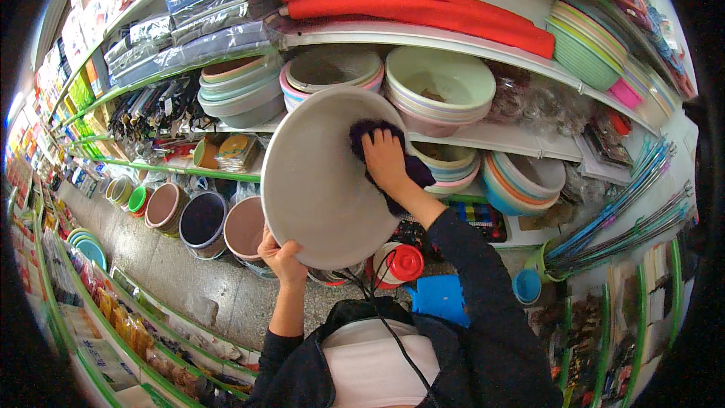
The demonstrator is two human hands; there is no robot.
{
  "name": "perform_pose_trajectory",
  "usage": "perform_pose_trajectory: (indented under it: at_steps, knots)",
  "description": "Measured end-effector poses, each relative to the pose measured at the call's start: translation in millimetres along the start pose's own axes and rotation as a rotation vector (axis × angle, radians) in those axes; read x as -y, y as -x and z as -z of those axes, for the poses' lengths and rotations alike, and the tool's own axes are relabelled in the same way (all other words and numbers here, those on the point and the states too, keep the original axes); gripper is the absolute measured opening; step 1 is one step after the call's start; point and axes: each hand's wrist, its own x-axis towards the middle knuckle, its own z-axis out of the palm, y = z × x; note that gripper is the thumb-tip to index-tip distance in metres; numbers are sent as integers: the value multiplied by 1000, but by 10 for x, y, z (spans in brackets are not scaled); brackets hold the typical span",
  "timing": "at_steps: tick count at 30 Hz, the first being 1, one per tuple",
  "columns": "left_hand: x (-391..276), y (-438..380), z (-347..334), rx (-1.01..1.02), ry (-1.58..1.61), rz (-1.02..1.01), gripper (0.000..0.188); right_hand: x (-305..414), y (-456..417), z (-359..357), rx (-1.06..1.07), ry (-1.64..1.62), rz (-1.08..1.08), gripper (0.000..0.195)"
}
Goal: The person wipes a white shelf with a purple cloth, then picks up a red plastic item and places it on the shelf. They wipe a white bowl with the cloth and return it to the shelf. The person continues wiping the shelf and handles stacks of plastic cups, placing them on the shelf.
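Note:
A large light-grey basin (328, 181) is held up and tilted in front of my chest, its hollow facing me. My left hand (282, 254) grips its rim at the lower left, thumb on the inner side. A dark purple cloth (416, 170) lies under my right hand (385, 158), which presses it on the basin's inner right wall near the rim. Part of the cloth hangs over the basin's right edge. Behind the basin, stacked basins (439, 85) stand on a white shelf.
Buckets (164, 204) line the floor at the left. A red-lidded container (405, 263) and a blue plastic item (442, 297) are low before me. Red rolled material (419, 8) lies on the upper shelf. Thin rods (617, 198) lean out of a green bucket at right.

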Motion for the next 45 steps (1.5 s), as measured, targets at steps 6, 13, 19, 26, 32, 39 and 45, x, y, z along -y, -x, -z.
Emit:
perform_pose_trajectory:
  at_steps: [6, 13, 19, 26, 32, 39, 45]
  knots:
    - [97, 155, -380, 18, 154, 287, 28, 104, -425, -56, -200, -666, -209, 52]
    - [26, -74, -424, 9, 280, 137, 38, 1037, 165, 221, 222, -1337, 115, 68]
    - [24, -221, 18, 10, 204, 73, 35, 650, 569, 549, 674, -984, 395, 55]
    - [-144, -22, 2, 46, 125, 213, 31, -218, 404, 312, 343, -1, 271, 30]
    - [124, 76, -133, 110, 8, 230, 31, -590, -22, 302, -347, -144, -22, 40]
    - [304, 323, -437, 249, -109, 360, 60, -92, -653, 479, -583, -921, -241, 37]
    - [478, 161, -350, 143, -76, 325, 25, 944, -177, 763, -319, -1670, -279, 42]
